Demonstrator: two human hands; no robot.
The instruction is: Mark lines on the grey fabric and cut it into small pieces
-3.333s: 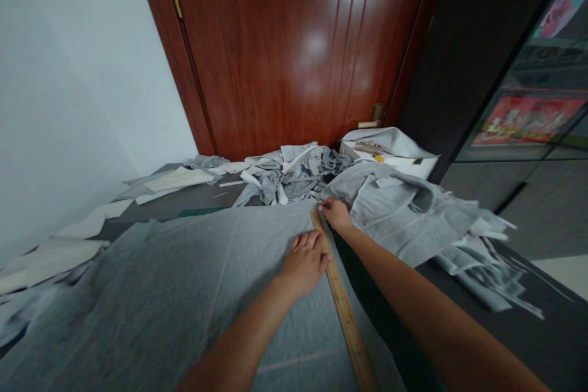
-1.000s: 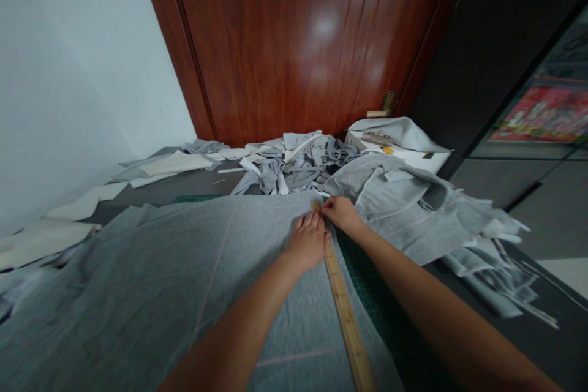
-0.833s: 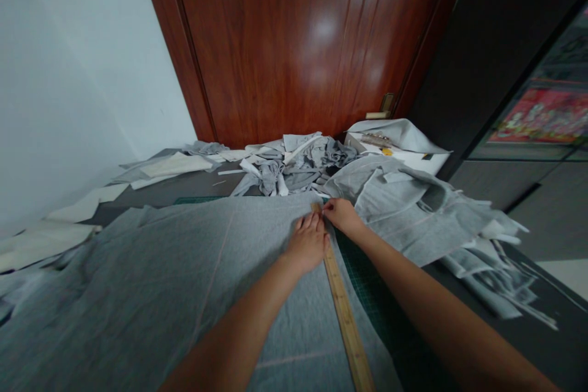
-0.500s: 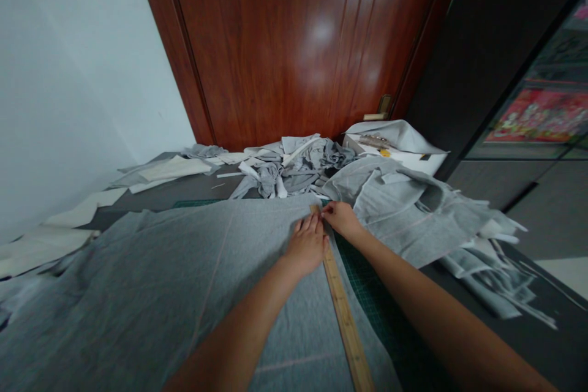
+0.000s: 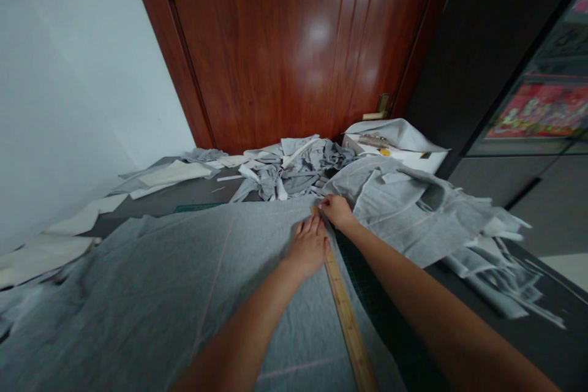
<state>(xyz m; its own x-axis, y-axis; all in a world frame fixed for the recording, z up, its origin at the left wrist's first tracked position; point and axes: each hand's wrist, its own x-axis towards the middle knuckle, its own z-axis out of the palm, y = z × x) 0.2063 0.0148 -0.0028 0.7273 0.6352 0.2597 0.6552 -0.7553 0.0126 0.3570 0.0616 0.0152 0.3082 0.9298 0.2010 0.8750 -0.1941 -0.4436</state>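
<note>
- A long, straight, tan wooden ruler is lying flat on a wide sheet of heather-grey fabric, close to the fabric's right-hand edge.
- Both forearms are stretching forward over the work, the left one slanting up to the right across the fabric, the right one slanting up to the left, so the two hands are almost meeting near the ruler's far end.
- The ruler's long axis is running away from the person and leaning a little to the left; its near end is passing out of view at the bottom.
- The left hand is lying palm down, fingers extended and only slightly parted, pressing on the ruler and the fabric beside it.
- The right hand is bringing thumb and fingers together at the fabric's edge, just beside the ruler's far end; what is between the fingertips is too small to tell.
- Thin pinkish lines are crossing the fabric.
- A dark green gridded mat is showing past the fabric's right edge.
- Beyond, a tangled heap of grey and white cloth scraps is sitting on the dark grey table.
- Larger loose grey cloth pieces are lying to the right, before a white box.
- A glossy reddish-brown wooden door is standing behind everything.
</note>
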